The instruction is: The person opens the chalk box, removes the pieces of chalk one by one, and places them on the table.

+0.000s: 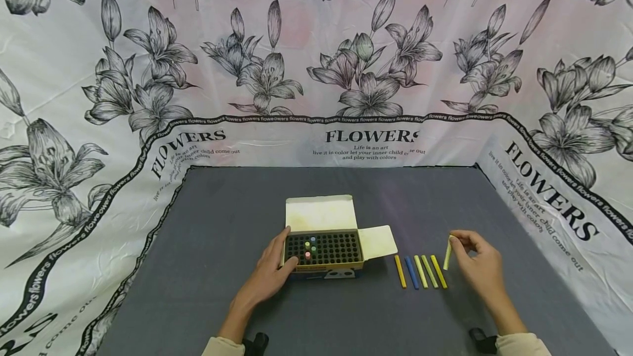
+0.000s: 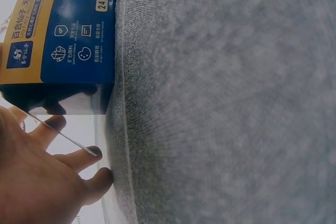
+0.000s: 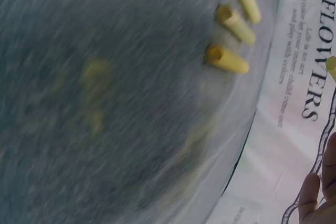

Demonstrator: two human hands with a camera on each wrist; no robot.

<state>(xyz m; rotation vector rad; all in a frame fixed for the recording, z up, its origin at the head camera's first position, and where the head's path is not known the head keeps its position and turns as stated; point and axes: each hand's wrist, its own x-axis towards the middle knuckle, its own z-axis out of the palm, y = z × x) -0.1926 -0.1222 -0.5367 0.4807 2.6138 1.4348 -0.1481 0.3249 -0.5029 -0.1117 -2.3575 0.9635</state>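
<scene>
An opened chalk box (image 1: 323, 268) sits mid-table, its tray (image 1: 338, 249) full of round holes. Several chalk tips show in holes at its left half, including a pink chalk (image 1: 307, 255) and a blue chalk (image 1: 313, 240). My left hand (image 1: 269, 271) holds the box's left end, thumb at the front rim and forefinger along the side. From the left wrist, loosely spread fingers (image 2: 79, 158) lie beside a thin flap edge. Between thumb and fingertips, my right hand (image 1: 479, 265) pinches a yellow-green chalk stick (image 1: 447, 254) above the cloth, right of a chalk row.
The row right of the box has an orange-yellow chalk (image 1: 400, 272), a blue chalk (image 1: 411, 272), two pale yellow-green chalks (image 1: 421, 272) and a yellow chalk (image 1: 438, 272). Lid flaps (image 1: 378, 240) stick out behind and rightward. Flower-printed cloth (image 1: 371, 142) borders the grey table (image 1: 222, 218).
</scene>
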